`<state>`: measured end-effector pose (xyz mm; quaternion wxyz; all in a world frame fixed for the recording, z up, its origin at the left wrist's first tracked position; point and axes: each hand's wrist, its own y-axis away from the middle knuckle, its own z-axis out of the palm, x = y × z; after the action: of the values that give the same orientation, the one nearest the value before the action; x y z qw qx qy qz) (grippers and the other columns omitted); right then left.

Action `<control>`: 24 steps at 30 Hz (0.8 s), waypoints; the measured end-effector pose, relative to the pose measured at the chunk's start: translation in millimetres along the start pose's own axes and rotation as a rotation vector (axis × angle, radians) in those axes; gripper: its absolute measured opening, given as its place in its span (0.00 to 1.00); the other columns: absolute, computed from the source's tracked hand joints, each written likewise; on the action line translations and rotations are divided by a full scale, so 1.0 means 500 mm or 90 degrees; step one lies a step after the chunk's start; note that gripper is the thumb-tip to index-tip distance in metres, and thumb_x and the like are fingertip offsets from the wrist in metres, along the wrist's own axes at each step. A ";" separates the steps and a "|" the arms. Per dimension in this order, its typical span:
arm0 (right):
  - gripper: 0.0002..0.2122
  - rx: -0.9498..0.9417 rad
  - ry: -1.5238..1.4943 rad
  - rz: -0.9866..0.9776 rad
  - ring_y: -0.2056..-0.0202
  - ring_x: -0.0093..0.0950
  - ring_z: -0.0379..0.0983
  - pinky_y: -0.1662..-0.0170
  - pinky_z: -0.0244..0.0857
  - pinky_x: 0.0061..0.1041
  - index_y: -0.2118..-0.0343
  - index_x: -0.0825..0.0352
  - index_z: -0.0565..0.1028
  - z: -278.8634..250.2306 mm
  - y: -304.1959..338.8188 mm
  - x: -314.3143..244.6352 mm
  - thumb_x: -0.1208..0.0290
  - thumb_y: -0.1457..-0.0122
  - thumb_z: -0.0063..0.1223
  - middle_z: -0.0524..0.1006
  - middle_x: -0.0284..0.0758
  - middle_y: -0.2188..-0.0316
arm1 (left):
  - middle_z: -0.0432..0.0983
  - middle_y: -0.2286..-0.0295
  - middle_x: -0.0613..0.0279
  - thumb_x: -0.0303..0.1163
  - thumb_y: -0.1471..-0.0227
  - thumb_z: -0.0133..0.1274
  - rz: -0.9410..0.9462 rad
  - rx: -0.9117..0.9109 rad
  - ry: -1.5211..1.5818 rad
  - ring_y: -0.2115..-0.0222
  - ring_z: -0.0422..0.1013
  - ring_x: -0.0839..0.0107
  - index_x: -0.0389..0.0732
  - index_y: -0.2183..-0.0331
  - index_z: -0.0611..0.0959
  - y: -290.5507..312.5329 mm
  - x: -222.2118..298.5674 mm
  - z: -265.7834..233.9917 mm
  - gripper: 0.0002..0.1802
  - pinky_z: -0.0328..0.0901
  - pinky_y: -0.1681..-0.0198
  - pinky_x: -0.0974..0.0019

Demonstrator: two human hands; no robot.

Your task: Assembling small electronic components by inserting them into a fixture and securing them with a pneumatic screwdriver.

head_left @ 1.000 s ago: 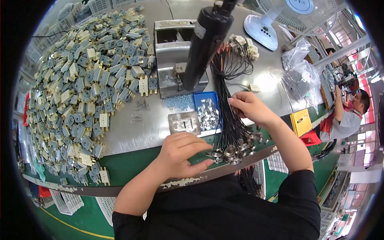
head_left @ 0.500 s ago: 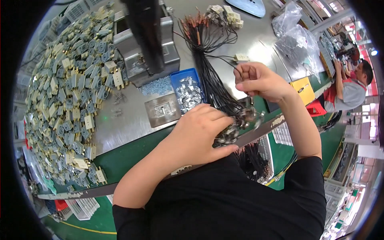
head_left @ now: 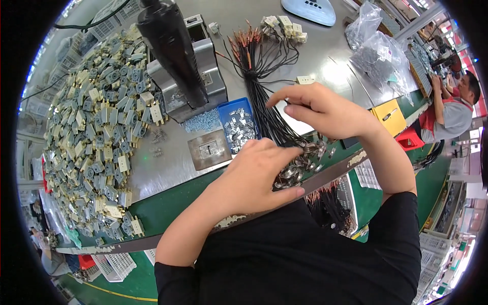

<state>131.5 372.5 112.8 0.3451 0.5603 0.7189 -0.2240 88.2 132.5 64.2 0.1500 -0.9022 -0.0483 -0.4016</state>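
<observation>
A bundle of black cables (head_left: 264, 104) with bare copper-coloured ends lies across the metal bench, its shiny metal ends (head_left: 292, 173) gathered near the front edge. Over these metal ends rests my left hand (head_left: 256, 170), thumb and forefinger spread apart; its other fingers are partly hidden. My right hand (head_left: 325, 109) hovers above the right side of the bundle. Its forefinger is stretched to the left and the thumb is apart, with nothing visible between them. Just beyond it lies a cream plug block (head_left: 305, 80) on a black cable, and more such blocks (head_left: 285, 25) sit farther back.
Left is a large heap of grey-and-cream plug parts (head_left: 96, 137). A black-handled tool (head_left: 168, 46) stands over a metal fixture (head_left: 211, 66). Near it are screws (head_left: 201, 121), a blue tray (head_left: 221, 114) and a metal plate (head_left: 197, 155). A person (head_left: 452, 112) works at far right.
My right hand has moved left over the bundle, its pinched fingers now apart. My left hand stays over the metal ends. The view has shifted slightly.
</observation>
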 end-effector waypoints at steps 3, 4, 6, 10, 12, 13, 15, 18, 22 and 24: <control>0.11 -0.015 -0.156 0.043 0.76 0.18 0.62 0.72 0.57 0.21 0.51 0.70 0.78 -0.022 -0.012 -0.024 0.72 0.30 0.50 0.70 0.28 0.78 | 0.81 0.56 0.53 0.45 0.51 0.69 -0.004 -0.066 -0.001 0.55 0.75 0.56 0.36 0.49 0.83 0.008 0.002 -0.007 0.32 0.66 0.48 0.55; 0.12 -0.055 -0.320 0.154 0.75 0.20 0.65 0.72 0.58 0.22 0.52 0.72 0.78 -0.035 -0.018 -0.037 0.69 0.30 0.51 0.72 0.30 0.77 | 0.81 0.56 0.52 0.45 0.50 0.69 0.014 -0.040 0.017 0.56 0.75 0.55 0.36 0.49 0.83 0.014 -0.003 -0.005 0.31 0.67 0.48 0.54; 0.23 -0.056 -0.635 0.059 0.69 0.22 0.71 0.68 0.64 0.22 0.50 0.77 0.77 -0.019 -0.035 -0.015 0.56 0.30 0.52 0.78 0.36 0.68 | 0.81 0.55 0.53 0.42 0.51 0.70 0.027 0.056 0.027 0.55 0.77 0.58 0.35 0.50 0.82 0.034 -0.013 -0.011 0.31 0.68 0.47 0.57; 0.26 -0.082 -0.370 -0.070 0.62 0.29 0.77 0.54 0.71 0.29 0.40 0.77 0.73 0.024 -0.092 -0.051 0.58 0.31 0.53 0.81 0.43 0.47 | 0.81 0.55 0.52 0.32 0.54 0.74 -0.033 0.316 0.239 0.58 0.80 0.66 0.35 0.41 0.74 0.095 -0.030 -0.028 0.41 0.73 0.52 0.64; 0.24 -0.087 -0.080 -0.206 0.61 0.39 0.80 0.55 0.73 0.33 0.41 0.75 0.73 0.052 -0.136 -0.064 0.62 0.32 0.54 0.81 0.50 0.51 | 0.79 0.55 0.51 0.35 0.51 0.73 -0.026 0.403 0.333 0.56 0.78 0.63 0.34 0.36 0.67 0.124 -0.033 -0.037 0.47 0.72 0.49 0.60; 0.19 -0.077 -0.058 -0.207 0.61 0.48 0.80 0.57 0.73 0.39 0.46 0.73 0.76 0.073 -0.149 -0.077 0.66 0.36 0.57 0.81 0.52 0.59 | 0.79 0.55 0.50 0.33 0.51 0.73 -0.013 0.425 0.384 0.58 0.78 0.64 0.34 0.39 0.71 0.134 -0.034 -0.036 0.43 0.72 0.52 0.62; 0.16 -0.094 0.011 -0.230 0.62 0.48 0.79 0.58 0.73 0.41 0.50 0.72 0.78 0.090 -0.177 -0.080 0.67 0.37 0.59 0.81 0.50 0.62 | 0.80 0.58 0.52 0.32 0.51 0.73 -0.042 0.404 0.329 0.61 0.78 0.66 0.33 0.44 0.76 0.159 -0.046 -0.054 0.35 0.72 0.55 0.64; 0.13 -0.096 0.161 -0.290 0.68 0.45 0.79 0.63 0.72 0.45 0.69 0.69 0.78 0.105 -0.198 -0.101 0.62 0.38 0.59 0.79 0.41 0.75 | 0.82 0.65 0.58 0.29 0.52 0.73 -0.096 0.344 0.252 0.67 0.78 0.72 0.34 0.56 0.84 0.190 -0.058 -0.093 0.21 0.71 0.62 0.69; 0.12 -0.017 0.275 -0.449 0.73 0.38 0.76 0.69 0.71 0.39 0.75 0.65 0.77 0.136 -0.225 -0.112 0.62 0.42 0.63 0.74 0.34 0.79 | 0.83 0.75 0.66 0.27 0.54 0.73 -0.200 0.308 0.261 0.73 0.76 0.77 0.36 0.70 0.86 0.209 -0.063 -0.148 0.11 0.68 0.68 0.71; 0.12 0.065 0.202 -0.485 0.73 0.39 0.76 0.70 0.69 0.39 0.75 0.66 0.76 0.152 -0.241 -0.103 0.65 0.41 0.63 0.73 0.36 0.78 | 0.82 0.73 0.63 0.30 0.52 0.73 -0.235 0.299 0.321 0.71 0.76 0.75 0.36 0.68 0.85 0.223 -0.087 -0.149 0.14 0.69 0.67 0.70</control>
<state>41.2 252.1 93.3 0.0944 0.2980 0.9070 -0.2822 29.2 4.7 53.6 0.2847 -0.6923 -0.2624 -0.6089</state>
